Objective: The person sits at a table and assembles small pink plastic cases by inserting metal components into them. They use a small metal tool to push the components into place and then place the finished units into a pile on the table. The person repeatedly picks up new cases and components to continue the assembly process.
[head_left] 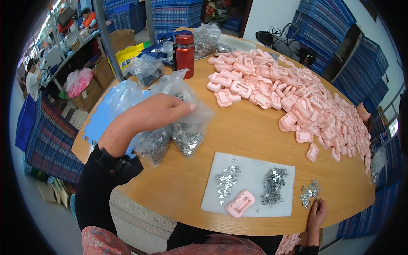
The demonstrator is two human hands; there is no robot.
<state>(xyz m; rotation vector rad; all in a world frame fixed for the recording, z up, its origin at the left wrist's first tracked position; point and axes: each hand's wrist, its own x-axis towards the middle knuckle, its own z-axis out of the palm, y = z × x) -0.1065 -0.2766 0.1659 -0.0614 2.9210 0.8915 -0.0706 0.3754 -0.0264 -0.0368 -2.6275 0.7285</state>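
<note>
My left hand (pixel 168 111) is closed on a clear plastic bag (pixel 199 121) full of small metal pieces, its fingertips partly hidden behind the hand. Another bag (pixel 154 146) of metal pieces slumps beside it. At the lower right, my right hand (pixel 317 213) has its fingers pinched at the near edge of a small heap of shiny metal pieces (pixel 310 191); what they hold, if anything, is hidden. Between the hands lies a white foam sheet (pixel 250 165) carrying a bright pile of metal clips (pixel 228 182), a darker pile (pixel 274 186) and one pink plastic casing (pixel 240 204).
A large heap of pink casings (pixel 293 97) spreads across the table's right side. A red bottle (pixel 184 55) stands at the back left, near a blue foam mat (pixel 100 121). Stacked blue crates (pixel 53 140) flank the wooden table (pixel 178 187). People work in the far left background.
</note>
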